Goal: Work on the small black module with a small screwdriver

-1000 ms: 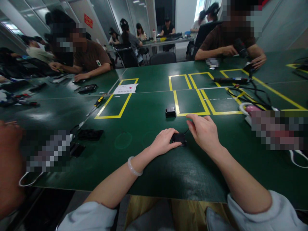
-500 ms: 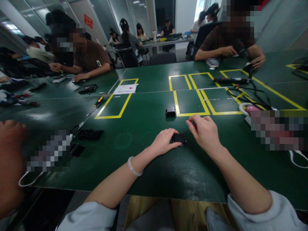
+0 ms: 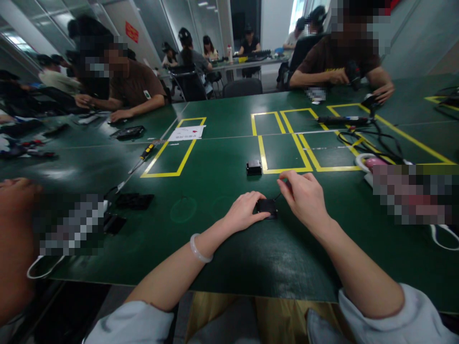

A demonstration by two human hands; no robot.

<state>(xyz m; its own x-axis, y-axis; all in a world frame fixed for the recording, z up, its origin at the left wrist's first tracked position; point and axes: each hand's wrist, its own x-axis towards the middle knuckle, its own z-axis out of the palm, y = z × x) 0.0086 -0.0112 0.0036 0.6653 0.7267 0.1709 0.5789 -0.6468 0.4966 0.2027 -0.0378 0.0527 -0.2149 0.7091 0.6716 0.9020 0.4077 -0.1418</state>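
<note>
On the green table lies a small black box-shaped part. My left hand grips it from the left, thumb along the near edge and fingers on the far side. My right hand is closed in a pinch to its right, holding a thin dark rod that slants down to the part's upper right corner. The rod's upper end is hidden in my fingers, and I cannot tell its kind. Just beyond my hands sits a second black box-shaped part.
Yellow tape outlines mark the table. To the left lie a yellow-black screwdriver and black parts. Black cables lie at right. A neighbour's arm reaches in at far left; a person opposite holds a power drill.
My hands, the black part and the rod stay almost still. The person opposite has shifted the drill slightly left and turned it.
</note>
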